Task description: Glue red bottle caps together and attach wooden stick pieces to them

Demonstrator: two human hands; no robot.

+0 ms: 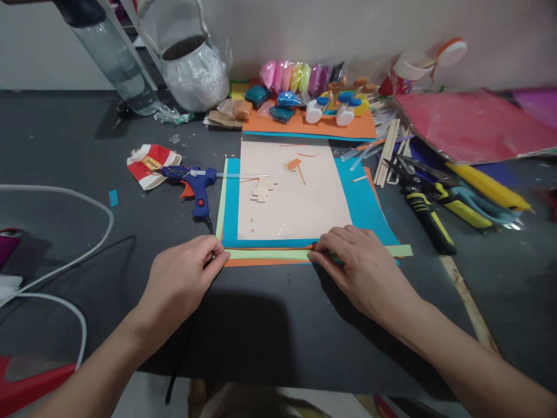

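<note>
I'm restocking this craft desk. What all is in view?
Backing sheet: one, cream, centre
Coloured sheets: several, blue and orange, beneath it
Paper strip: one, light green, front edge
Scraps: several, orange, backing sheet
Cut sticks: several, pale, backing sheet
Glue gun: one, blue, left
Packet: one, red-white, beside glue gun
Bottle: one, clear, back left
Handled pot: one, silver, back left
Clay packs: several, multicoloured, back centre
Round pieces: several, white-blue, beside clay packs
Long sticks: several, pale, right
Pliers: at least two, black-yellow, right
Wrapped sheet: one, red, far right
Tub: one, white, back right
Cable: at least one, white, left
Table: one, dark, beneath
Left hand: one, bare, strip's left end
Right hand: one, bare, on strip
</note>
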